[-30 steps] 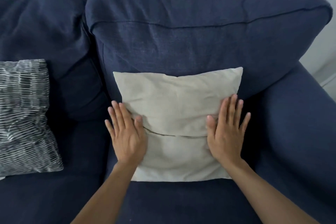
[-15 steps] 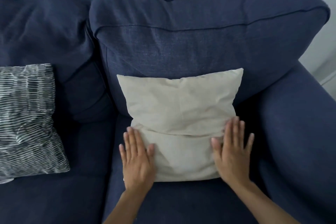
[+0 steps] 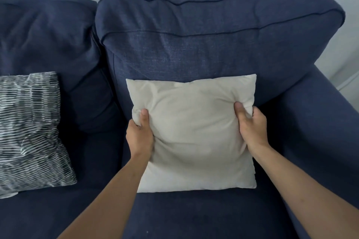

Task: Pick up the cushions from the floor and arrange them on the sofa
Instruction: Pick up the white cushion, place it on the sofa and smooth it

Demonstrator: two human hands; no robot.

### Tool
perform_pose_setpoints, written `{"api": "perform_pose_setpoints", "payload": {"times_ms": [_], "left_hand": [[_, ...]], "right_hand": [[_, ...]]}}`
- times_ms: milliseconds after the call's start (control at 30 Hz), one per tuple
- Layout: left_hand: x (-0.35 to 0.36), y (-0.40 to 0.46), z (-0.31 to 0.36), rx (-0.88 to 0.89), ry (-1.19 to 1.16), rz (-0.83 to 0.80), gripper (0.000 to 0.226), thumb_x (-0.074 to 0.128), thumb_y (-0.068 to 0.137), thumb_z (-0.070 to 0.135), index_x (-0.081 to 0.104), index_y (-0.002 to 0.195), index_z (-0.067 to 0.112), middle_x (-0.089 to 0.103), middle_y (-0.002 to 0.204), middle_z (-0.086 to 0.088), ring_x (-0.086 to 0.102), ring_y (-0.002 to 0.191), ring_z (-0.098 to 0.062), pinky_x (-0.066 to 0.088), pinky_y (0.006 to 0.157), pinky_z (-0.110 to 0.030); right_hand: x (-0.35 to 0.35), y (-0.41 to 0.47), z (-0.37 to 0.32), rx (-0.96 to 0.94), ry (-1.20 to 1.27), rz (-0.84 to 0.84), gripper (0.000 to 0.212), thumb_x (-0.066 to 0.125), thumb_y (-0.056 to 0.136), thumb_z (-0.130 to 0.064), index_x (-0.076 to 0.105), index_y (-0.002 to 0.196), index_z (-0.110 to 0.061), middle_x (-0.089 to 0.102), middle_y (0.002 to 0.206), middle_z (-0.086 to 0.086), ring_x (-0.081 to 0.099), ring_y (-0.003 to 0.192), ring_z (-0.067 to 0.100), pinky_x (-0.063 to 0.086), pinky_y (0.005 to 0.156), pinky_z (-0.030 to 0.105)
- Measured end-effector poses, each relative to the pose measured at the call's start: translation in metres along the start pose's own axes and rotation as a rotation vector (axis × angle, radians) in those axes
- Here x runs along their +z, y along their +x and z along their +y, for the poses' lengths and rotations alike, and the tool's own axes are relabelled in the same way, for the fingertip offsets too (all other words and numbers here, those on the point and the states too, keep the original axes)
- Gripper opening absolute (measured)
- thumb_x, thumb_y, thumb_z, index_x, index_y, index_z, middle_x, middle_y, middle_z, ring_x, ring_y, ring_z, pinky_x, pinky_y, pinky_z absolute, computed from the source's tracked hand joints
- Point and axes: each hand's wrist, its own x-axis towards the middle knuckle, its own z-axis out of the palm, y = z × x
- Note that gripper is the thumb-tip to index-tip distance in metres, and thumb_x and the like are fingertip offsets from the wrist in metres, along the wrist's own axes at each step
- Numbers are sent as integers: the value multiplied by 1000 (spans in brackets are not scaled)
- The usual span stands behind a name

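Gripping the square beige fabric cushion [image 3: 191, 134] at its side edges, the left hand [image 3: 139, 135] and right hand [image 3: 251, 124] each pinch a fold of cloth. It stands on the seat of the dark navy fabric sofa [image 3: 213, 44], leaning against the backrest. A black-and-white striped cushion [image 3: 29, 132] rests well apart at the left.

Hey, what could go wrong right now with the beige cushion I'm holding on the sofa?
Both hands, left and right, pinch the beige cushion at its side edges, bunching the fabric; it may stay creased. Propped against the sofa back, it could slump forward once released. It also sits far from the patterned cushion, so the arrangement may look uneven.
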Motion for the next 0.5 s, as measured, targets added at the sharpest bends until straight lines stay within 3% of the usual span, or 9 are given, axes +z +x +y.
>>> {"api": "perform_pose_setpoints", "payload": {"times_ms": [100,233,300,333,400,433,500], "left_hand": [[1,-1,1,31,56,46,58,50,103,64,57,96,7,59,85,3,56,72,-9,40,60,-19],[-2,3,-4,39,108,48,56,52,103,64,53,87,10,58,83,2,56,77,-17,42,62,-25],[-5,2,-4,58,108,74,56,50,102,68,61,100,13,65,99,2,62,93,-18,52,77,-31],[-6,0,-3,108,140,115,55,47,103,67,63,117,17,66,119,2,62,110,-19,54,93,-38],[-5,-9,7,353,291,204,57,38,109,59,51,150,21,50,158,2,44,145,-21,37,122,-49],[-2,-16,16,529,365,199,58,35,112,53,42,159,20,38,169,1,32,156,-21,27,128,-47],[14,-27,34,897,509,35,58,32,114,42,33,166,16,24,177,-1,18,164,-21,14,132,-43]], "right_hand": [[-1,3,7,10,-27,38,48,74,95,-57,69,103,-9,77,102,4,75,98,24,60,88,41],[1,3,11,72,-28,44,51,76,92,-60,69,102,-10,76,102,2,74,101,25,60,93,42],[-1,-2,8,71,-24,105,59,71,92,-66,67,119,-14,73,115,-4,71,111,19,56,104,45],[-2,-6,5,18,-46,169,65,67,94,-69,62,133,-16,69,128,-4,66,122,19,52,112,48],[0,-15,-7,-274,-204,283,67,57,104,-60,50,152,-15,56,154,5,51,144,24,39,123,54],[3,-18,-15,-488,-335,277,62,54,108,-51,46,156,-13,49,163,10,43,152,29,32,127,56],[17,-23,-29,-886,-641,88,59,52,111,-39,42,162,-12,34,174,13,27,164,34,17,132,58]]}}
